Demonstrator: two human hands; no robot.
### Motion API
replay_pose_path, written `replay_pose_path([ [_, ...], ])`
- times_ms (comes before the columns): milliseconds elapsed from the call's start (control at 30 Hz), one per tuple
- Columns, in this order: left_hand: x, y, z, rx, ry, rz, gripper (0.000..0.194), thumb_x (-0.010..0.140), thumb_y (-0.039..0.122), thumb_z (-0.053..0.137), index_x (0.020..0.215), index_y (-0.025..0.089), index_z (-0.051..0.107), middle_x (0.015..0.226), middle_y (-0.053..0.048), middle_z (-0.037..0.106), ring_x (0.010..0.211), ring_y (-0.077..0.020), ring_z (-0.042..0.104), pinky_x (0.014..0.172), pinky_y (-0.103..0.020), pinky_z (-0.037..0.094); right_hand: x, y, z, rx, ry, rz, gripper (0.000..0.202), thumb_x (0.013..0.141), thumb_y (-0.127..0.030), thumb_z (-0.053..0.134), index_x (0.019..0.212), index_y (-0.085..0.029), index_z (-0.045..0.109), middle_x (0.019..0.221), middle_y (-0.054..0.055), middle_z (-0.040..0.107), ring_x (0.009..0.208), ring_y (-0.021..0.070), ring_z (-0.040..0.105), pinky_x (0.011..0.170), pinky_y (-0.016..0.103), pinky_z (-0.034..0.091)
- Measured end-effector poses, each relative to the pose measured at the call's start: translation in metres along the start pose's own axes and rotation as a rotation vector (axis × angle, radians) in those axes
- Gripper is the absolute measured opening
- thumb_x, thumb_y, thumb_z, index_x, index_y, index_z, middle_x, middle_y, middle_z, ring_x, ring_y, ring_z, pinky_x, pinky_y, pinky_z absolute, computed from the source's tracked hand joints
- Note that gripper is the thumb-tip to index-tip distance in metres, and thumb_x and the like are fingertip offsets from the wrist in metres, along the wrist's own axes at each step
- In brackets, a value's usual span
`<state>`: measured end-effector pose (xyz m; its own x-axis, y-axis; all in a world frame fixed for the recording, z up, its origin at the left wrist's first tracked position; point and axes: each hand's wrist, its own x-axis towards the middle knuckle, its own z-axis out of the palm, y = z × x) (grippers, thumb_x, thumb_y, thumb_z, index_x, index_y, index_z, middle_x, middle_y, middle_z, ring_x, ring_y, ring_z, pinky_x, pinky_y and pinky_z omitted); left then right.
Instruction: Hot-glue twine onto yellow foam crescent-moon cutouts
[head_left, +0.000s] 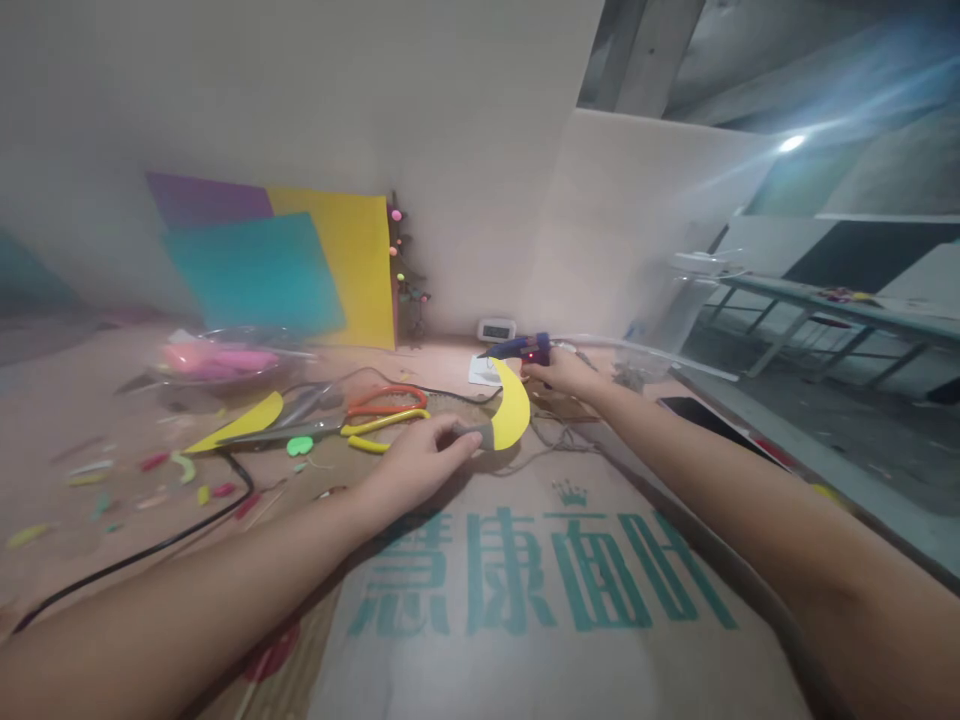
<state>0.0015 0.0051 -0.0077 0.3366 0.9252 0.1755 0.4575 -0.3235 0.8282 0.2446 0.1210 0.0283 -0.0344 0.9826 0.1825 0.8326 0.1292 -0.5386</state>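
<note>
My left hand (424, 465) pinches the lower end of a yellow crescent-shaped cutout (512, 405), which stands up from my fingers. A grey patch shows on the crescent near my fingertips. My right hand (566, 372) is wrapped around a dark blue glue gun (525, 347) with a small red light, its nozzle pointing left, just above the crescent's upper tip. Scissors (386, 405) with orange and yellow handles lie left of my left hand. Another yellow cutout (247, 422) rests by their blades.
Colored sheets (259, 270) lean on the wall beside a string of small pompoms (397, 250). A plastic bag (225, 358) with pink pieces lies at left, near scattered scraps (184, 467). A black cable (150, 548) crosses the table. A small digital clock (496, 329) stands behind. Under my arms lies a printed sack (525, 640).
</note>
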Motion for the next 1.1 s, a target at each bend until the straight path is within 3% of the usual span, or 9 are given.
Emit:
replay_pose_path([
  [200,0.002,0.0,-0.001,-0.03,-0.007,0.004,0.031,0.087,0.043,0.046,0.071,0.018,0.054,0.062,0.003,0.054,0.056,-0.0124,0.047,0.053,-0.024,0.033,-0.014,-0.003,-0.022,0.205,0.013,-0.049,0.026,0.086,-0.038,0.056,0.089,-0.013,0.065,0.09,0.012,0.073,0.071,0.0153,0.068,0.06,0.022,0.05],
  [300,0.002,0.0,0.0,-0.031,0.016,0.011,0.03,0.087,0.041,0.046,0.07,0.018,0.054,0.061,0.003,0.053,0.056,-0.0125,0.047,0.054,-0.024,0.034,-0.04,-0.007,-0.033,0.286,0.055,-0.051,0.031,0.085,-0.045,0.056,0.086,-0.015,0.066,0.086,0.01,0.073,0.07,0.0174,0.07,0.057,0.023,0.048],
  [367,0.001,0.0,0.0,-0.008,0.04,0.015,0.03,0.087,0.041,0.047,0.069,0.018,0.053,0.061,0.003,0.054,0.058,-0.0135,0.049,0.055,-0.025,0.035,-0.063,-0.012,-0.037,0.305,0.058,-0.109,0.029,0.086,-0.044,0.055,0.089,-0.018,0.068,0.087,0.007,0.074,0.074,0.018,0.07,0.063,0.024,0.049],
  [533,0.001,0.0,-0.002,0.033,0.086,0.008,0.031,0.089,0.041,0.044,0.07,0.018,0.053,0.061,0.002,0.055,0.06,-0.0148,0.051,0.057,-0.026,0.036,-0.119,-0.018,-0.029,0.347,0.018,-0.207,0.025,0.083,-0.041,0.058,0.093,-0.021,0.067,0.09,0.005,0.073,0.083,0.0213,0.068,0.077,0.033,0.053],
  [633,0.001,-0.001,-0.003,0.03,0.092,0.032,0.03,0.089,0.04,0.044,0.07,0.019,0.052,0.062,0.002,0.054,0.061,-0.0147,0.051,0.058,-0.025,0.037,-0.137,-0.008,-0.016,0.297,0.011,-0.172,0.024,0.083,-0.045,0.056,0.086,-0.023,0.065,0.086,0.005,0.071,0.084,0.0237,0.067,0.084,0.038,0.052],
  [733,0.001,-0.004,-0.003,0.018,0.092,0.039,0.029,0.088,0.041,0.045,0.072,0.018,0.053,0.063,0.002,0.054,0.062,-0.0144,0.051,0.058,-0.025,0.037,-0.142,0.004,-0.007,0.165,0.037,-0.079,0.026,0.079,-0.049,0.058,0.083,-0.024,0.065,0.083,0.005,0.071,0.084,0.0278,0.067,0.079,0.042,0.054],
  [967,0.0,-0.003,-0.003,0.017,0.089,0.034,0.03,0.089,0.041,0.046,0.071,0.018,0.053,0.063,0.003,0.054,0.063,-0.0137,0.051,0.062,-0.025,0.038,-0.143,0.005,-0.005,0.113,0.001,-0.146,0.025,0.072,-0.051,0.061,0.073,-0.026,0.062,0.074,0.004,0.07,0.077,0.0277,0.068,0.072,0.038,0.056],
  [1100,0.0,-0.002,-0.003,0.006,0.095,0.02,0.03,0.088,0.042,0.047,0.072,0.018,0.054,0.062,0.004,0.054,0.062,-0.0133,0.051,0.062,-0.025,0.038,-0.143,0.006,-0.003,0.116,-0.009,-0.139,0.02,0.072,-0.047,0.061,0.079,-0.028,0.066,0.079,0.002,0.072,0.079,0.0277,0.068,0.072,0.036,0.056],
])
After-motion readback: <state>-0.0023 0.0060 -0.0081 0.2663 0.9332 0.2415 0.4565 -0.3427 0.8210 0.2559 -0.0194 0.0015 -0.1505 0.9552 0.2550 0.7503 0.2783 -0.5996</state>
